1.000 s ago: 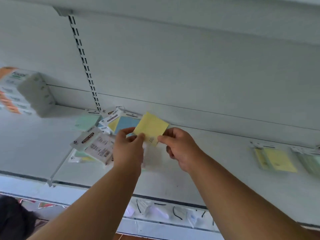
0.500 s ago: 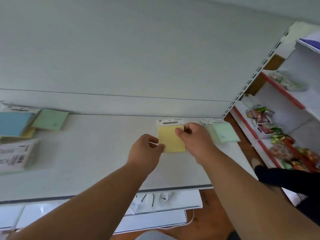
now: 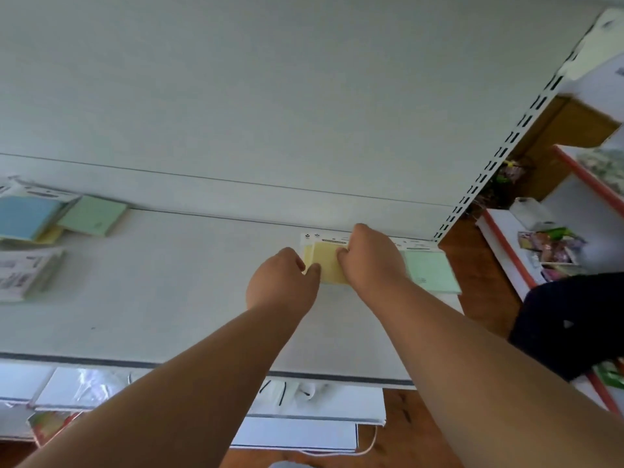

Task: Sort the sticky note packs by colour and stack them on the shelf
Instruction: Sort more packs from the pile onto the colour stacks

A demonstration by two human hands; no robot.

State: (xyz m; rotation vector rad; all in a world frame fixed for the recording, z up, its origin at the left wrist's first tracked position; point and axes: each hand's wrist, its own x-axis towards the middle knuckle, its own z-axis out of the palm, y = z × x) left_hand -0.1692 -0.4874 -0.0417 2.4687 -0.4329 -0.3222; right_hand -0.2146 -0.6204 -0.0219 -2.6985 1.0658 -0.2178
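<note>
A yellow sticky note pack [image 3: 327, 265] lies on top of another yellow pack at the back right of the white shelf [image 3: 169, 315]. My left hand [image 3: 282, 282] pinches its left edge, and my right hand [image 3: 369, 260] grips its right side and top. A green pack [image 3: 430, 271] lies just to the right of them. At the far left sit a blue pack [image 3: 23, 219], a green pack [image 3: 91, 216] and a face-down pack with a printed label [image 3: 23, 275].
The slotted shelf upright [image 3: 499, 153] bounds the shelf on the right. Beyond it stand red-edged shelves with snack packets [image 3: 553, 244]. A person in dark clothing [image 3: 574, 319] is at the right. A lower shelf with white boxes [image 3: 304, 410] sits under the front edge.
Both hands carried the yellow pack from the mixed pile on the left across to the right end of the shelf and lowered it onto the yellow pack there.
</note>
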